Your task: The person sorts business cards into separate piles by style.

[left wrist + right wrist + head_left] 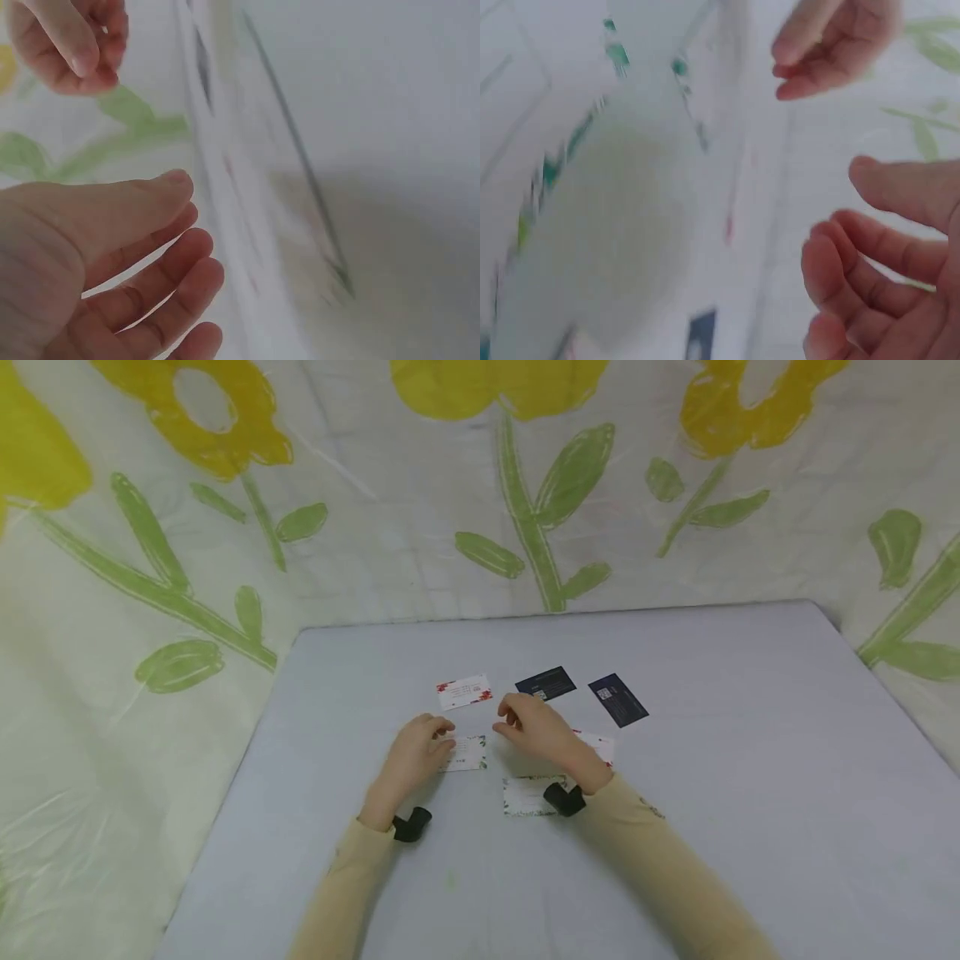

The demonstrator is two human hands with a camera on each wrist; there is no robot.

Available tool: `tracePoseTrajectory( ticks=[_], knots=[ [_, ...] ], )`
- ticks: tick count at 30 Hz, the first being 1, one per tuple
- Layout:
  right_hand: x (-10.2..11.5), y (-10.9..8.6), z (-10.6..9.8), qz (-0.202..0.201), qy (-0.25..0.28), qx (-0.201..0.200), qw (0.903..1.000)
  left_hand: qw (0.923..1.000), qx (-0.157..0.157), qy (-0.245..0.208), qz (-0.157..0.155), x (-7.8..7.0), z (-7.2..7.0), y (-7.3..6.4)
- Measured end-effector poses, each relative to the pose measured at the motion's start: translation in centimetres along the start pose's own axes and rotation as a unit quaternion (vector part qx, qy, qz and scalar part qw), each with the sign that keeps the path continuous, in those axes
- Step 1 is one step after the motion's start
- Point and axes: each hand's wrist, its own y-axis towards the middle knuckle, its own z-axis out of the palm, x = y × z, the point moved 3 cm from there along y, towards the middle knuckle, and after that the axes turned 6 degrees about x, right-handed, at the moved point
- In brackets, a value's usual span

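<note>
My left hand (414,752) is over the left part of a white business card with green leaf trim (472,753), its fingers loosely bent with nothing between them. To the right, my right hand (536,727) hovers with relaxed fingers and a gap between thumb and fingertips. It overlaps the lower edge of a dark business card (551,681). Under the right wrist lies a second leaf-trimmed card (528,796), and a white card with red trim (597,745) is partly hidden by the forearm. Both wrist views show the fingers holding nothing.
Another red-trimmed white card (464,692) lies beyond the left hand. A second dark card (618,700) lies tilted at the right. The pale table (735,760) backs onto a flower-printed curtain (375,527). Black wrist cameras (412,824) sit on both wrists.
</note>
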Motion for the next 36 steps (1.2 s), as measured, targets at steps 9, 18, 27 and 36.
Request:
tracePoseTrajectory(
  ticks=[9,18,27,36],
  knots=[
    [-2.0,-6.4,-1.1,-0.03,-0.107,0.027,0.9935,0.9899,0.093,0.019,0.106,-6.6,2.8,-0.6],
    [-3.5,-9.5,1.0,-0.048,-0.195,0.016,0.9795,0.9793,0.132,0.105,0.111,-7.7,4.8,-1.3],
    [-3.8,-9.9,1.2,-0.042,-0.169,-0.012,0.9846,0.9776,0.139,0.102,0.121,-7.7,5.2,-1.1],
    [-4.0,-9.4,0.9,0.0,-0.096,0.007,0.9954,0.9827,0.14,0.064,0.103,-7.5,5.3,-0.8]
  ],
)
